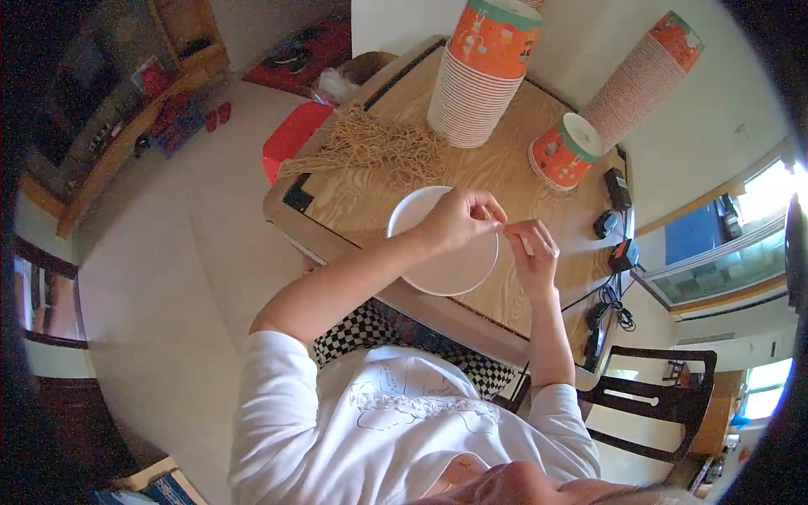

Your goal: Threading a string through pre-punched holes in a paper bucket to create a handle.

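- Over the R side of the white tub [454,268], I've got both hands meeting; tub looks open end up, at the near edge of the wood-grain worktop [341,206].
- Left fingers [488,204]: pinched at the tips, palm side down. Right fingers [544,233]: also pinched, almost tip to tip w/ the left. Whatever's b/w them is too fine for me to ID.
- For good ctrl I'd keep both pinches light, wrists level, & any pull short and even, b/c a jerk could knock the tub.
- I'd also keep L forearm clear of the rim; it crosses right above it.
- Materials: tub is smooth, matte, round-mouthed, prob. coated paper, so likely light & easily dented.
- Tan cords [370,145]: thin, kinked, loosely tangled, straighter at the L end; just beyond the tub. I'd expect snags.
- Tall tub stack [480,88]: orange/green print up top, tight pale rim ridges below. Short orange tub [558,158] stands base up, R of it.
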### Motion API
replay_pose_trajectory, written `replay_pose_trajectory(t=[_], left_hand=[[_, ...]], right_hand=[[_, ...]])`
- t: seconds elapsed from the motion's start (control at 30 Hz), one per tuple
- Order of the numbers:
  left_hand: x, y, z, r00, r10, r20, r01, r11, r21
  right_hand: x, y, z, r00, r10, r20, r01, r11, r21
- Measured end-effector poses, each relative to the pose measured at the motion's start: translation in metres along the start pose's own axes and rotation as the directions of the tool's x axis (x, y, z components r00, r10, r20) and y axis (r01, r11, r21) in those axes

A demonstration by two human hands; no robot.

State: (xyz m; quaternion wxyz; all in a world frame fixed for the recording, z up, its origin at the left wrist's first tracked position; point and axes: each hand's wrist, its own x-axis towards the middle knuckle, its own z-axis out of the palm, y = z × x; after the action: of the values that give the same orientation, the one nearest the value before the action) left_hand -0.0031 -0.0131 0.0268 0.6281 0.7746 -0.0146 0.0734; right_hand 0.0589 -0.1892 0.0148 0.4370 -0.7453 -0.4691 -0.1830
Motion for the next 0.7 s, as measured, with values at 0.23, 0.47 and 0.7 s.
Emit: replay_pose_trajectory(t=[0.23, 0.47, 0.7], left_hand=[[-0.003, -0.003, 0.007, 0.976, 0.201, -0.086, -0.186, 0.97, 0.156], [-0.001, -0.021, 0.006, 0.976, 0.211, -0.061, -0.17, 0.9, 0.403], [0.003, -0.025, 0.004, 0.984, 0.17, -0.042, -0.127, 0.856, 0.501]], right_hand=[[-0.001, 0.003, 0.001, 0.997, 0.018, 0.08, -0.016, 0.999, -0.03], [-0.006, 0.009, 0.007, 0.921, 0.356, 0.157, -0.375, 0.92, 0.116], [-0.01, 0.024, 0.013, 0.938, 0.293, 0.186, -0.316, 0.943, 0.108]])
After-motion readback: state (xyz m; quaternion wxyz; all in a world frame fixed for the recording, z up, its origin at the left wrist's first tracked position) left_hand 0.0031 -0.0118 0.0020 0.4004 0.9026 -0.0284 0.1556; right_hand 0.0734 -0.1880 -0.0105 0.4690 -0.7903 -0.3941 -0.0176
